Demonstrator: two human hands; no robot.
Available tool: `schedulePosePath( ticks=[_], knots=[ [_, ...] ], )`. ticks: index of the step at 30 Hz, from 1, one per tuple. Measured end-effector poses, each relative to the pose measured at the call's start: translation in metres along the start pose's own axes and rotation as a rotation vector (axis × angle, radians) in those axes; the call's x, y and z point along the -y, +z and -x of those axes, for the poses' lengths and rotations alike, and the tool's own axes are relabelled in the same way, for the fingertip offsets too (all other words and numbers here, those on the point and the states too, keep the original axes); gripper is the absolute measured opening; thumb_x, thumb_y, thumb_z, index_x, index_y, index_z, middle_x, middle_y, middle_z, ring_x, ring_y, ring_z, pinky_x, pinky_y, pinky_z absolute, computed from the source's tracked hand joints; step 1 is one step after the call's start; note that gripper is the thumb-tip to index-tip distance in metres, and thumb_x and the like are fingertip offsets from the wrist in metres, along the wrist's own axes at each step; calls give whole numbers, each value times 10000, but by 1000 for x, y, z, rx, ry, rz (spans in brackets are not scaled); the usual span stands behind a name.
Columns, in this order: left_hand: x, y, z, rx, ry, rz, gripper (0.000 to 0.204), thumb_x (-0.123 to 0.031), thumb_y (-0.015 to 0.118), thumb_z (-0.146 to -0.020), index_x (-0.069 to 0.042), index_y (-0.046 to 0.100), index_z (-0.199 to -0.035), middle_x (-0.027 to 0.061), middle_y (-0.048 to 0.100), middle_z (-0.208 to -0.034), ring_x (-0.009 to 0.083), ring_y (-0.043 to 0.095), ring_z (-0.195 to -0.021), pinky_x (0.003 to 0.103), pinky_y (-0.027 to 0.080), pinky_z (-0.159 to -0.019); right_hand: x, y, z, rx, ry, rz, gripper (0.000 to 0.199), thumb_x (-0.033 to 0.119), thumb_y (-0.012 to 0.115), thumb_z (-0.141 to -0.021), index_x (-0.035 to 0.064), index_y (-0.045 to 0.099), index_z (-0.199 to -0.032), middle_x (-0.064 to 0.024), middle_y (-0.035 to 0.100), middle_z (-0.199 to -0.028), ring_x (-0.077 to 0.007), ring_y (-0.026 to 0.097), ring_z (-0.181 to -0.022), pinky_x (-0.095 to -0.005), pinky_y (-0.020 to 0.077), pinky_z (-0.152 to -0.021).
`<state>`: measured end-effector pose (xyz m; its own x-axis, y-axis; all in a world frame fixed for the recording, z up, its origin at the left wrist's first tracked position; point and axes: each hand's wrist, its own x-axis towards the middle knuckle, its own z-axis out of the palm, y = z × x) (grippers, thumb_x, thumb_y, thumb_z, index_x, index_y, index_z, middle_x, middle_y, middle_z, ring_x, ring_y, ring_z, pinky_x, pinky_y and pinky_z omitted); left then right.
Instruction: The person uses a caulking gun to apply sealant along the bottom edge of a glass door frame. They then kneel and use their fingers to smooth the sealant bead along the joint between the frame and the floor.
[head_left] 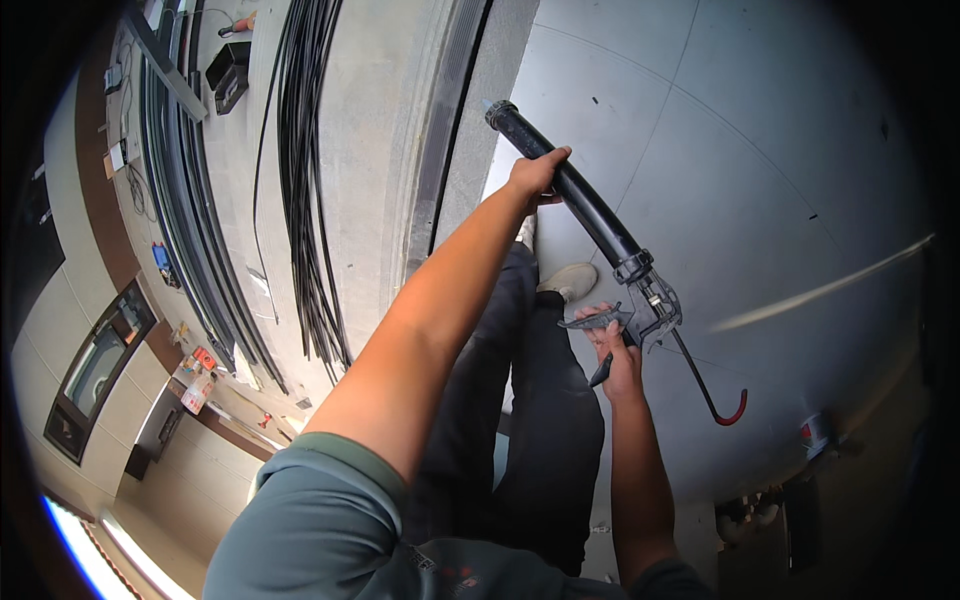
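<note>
A long black caulking gun (590, 205) is held slantwise in front of me, its nozzle end up and to the left. My left hand (538, 178) wraps round the barrel near the front cap. My right hand (612, 350) is closed round the grip at the back, beside the grey trigger (598, 319). From the rear of the gun sticks a thin rod (695, 375) that ends in a red-tipped hook (738, 410). The tip of the nozzle is pale and hard to make out.
Bundled black strips (300, 170) lie along the floor at left, with dark long profiles (185, 190) beyond. A black box (229, 76) sits near them. A dark floor track (455, 110) runs beside my shoe (568, 282). A bucket-like container (815, 432) stands at right.
</note>
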<state>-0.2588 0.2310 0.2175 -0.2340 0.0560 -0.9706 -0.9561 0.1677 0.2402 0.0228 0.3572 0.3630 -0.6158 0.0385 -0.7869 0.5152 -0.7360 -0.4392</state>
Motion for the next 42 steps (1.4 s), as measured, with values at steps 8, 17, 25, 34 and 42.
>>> schedulePosePath(
  ticks=[8, 17, 25, 34, 42],
  knots=[
    [-25, -17, -65, -78, 63, -98, 472, -441, 789, -873, -1, 692, -1014, 113, 719, -906, 232, 725, -744, 374, 641, -691, -13, 24, -68, -58, -16, -104, 692, 516, 484, -1070, -86, 448, -1408, -212, 655, -1251, -352, 633, -1238, -487, 447, -1139],
    [-33, -14, -69, -86, 61, -60, 470, -437, 796, -875, 5, 687, -993, 113, 715, -906, 232, 722, -743, 393, 642, -678, 9, 33, -77, -137, 73, -54, 757, 600, 456, -1051, -71, 440, -1402, -231, 645, -1261, -377, 633, -1229, -484, 446, -1120],
    [-24, -22, -75, -112, 46, -38, 504, -437, 787, -881, 31, 678, -1033, 130, 710, -931, 244, 722, -749, 393, 643, -666, 15, 30, -82, -142, 111, -21, 813, 634, 451, -1038, -87, 424, -1414, -236, 641, -1263, -375, 644, -1209, -483, 454, -1108],
    [-18, -28, -71, -112, 17, 7, 532, -487, 793, -868, -12, 672, -1074, 107, 714, -972, 229, 721, -812, 384, 637, -744, 21, 29, -84, -128, 122, 49, 846, 640, 442, -1038, -115, 421, -1420, -246, 640, -1261, -368, 647, -1207, -471, 455, -1113],
    [-9, -27, -65, -122, -7, 47, 483, -425, 785, -883, 4, 669, -1074, 109, 717, -969, 230, 727, -809, 401, 641, -719, 17, 19, -79, -94, 119, 118, 821, 629, 381, -1062, -106, 410, -1428, -249, 631, -1276, -370, 635, -1220, -488, 420, -1149]
  ],
)
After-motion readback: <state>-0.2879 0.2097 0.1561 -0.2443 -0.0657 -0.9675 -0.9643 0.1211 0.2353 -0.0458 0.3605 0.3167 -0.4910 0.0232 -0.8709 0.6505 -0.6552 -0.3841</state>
